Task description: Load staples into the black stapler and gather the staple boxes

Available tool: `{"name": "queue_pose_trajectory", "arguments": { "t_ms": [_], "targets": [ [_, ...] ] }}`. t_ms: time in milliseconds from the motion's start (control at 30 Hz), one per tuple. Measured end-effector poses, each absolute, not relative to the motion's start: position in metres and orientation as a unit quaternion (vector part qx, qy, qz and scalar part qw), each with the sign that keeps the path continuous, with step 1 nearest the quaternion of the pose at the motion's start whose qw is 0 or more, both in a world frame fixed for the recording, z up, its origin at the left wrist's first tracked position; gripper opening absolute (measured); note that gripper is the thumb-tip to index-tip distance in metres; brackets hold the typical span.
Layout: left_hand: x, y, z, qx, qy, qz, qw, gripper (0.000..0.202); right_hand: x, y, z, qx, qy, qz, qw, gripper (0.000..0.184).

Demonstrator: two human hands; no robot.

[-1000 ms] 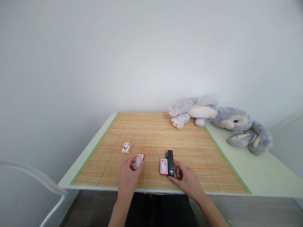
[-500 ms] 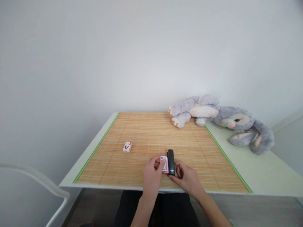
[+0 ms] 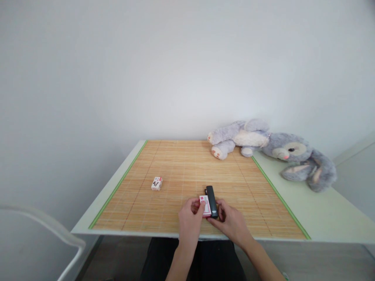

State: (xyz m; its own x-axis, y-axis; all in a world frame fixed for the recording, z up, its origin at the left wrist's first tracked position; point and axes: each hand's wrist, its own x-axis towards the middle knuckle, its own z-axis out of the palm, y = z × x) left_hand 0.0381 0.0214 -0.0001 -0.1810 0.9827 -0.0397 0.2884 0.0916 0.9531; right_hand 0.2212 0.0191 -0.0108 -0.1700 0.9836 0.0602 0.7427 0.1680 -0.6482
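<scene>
My left hand [image 3: 190, 217] is closed on a small red-and-white box [image 3: 206, 205], thumb on its top and fingers at its left side. Right against the box lies a black stapler [image 3: 212, 203], its far end tilted slightly left. My right hand [image 3: 230, 219] grips the near part of the stapler, with the thumb at its near end and the curled fingers along its right side. A smaller white box [image 3: 157, 183] with a dark picture and red marks sits apart on the left of the bamboo mat [image 3: 181, 164].
A grey plush rabbit [image 3: 252, 138] lies on its side across the mat's back right corner and the pale table [image 3: 331, 218]. The wall [image 3: 175, 70] rises behind. A white curved tube [image 3: 43, 220] is at the lower left.
The stapler has turned a little, its far end swinging left. The red-and-white box has shifted slightly right and nearer along with my left hand. The view has moved slightly.
</scene>
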Motion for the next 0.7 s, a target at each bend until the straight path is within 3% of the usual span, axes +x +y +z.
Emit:
{"name": "queue_pose_trajectory", "arguments": {
  "t_ms": [133,367,500,700],
  "targets": [
    [0.021,0.021,0.006,0.508,0.648,0.450,0.346,0.043,0.220,0.019,-0.013,-0.597,-0.719,0.247,0.256,0.055],
    [-0.103,0.064,0.015,0.425,0.787,0.444,0.047,0.049,0.219,0.018,-0.011,-0.596,-0.722,0.245,0.253,0.063],
    [-0.139,0.089,0.012,0.431,0.769,0.450,0.144,0.049,0.219,0.019,-0.012,-0.598,-0.719,0.245,0.254,0.066],
    [-0.116,0.105,0.004,0.483,0.718,0.421,0.273,0.036,0.221,0.019,-0.014,-0.590,-0.720,0.257,0.260,0.068]
  ]
}}
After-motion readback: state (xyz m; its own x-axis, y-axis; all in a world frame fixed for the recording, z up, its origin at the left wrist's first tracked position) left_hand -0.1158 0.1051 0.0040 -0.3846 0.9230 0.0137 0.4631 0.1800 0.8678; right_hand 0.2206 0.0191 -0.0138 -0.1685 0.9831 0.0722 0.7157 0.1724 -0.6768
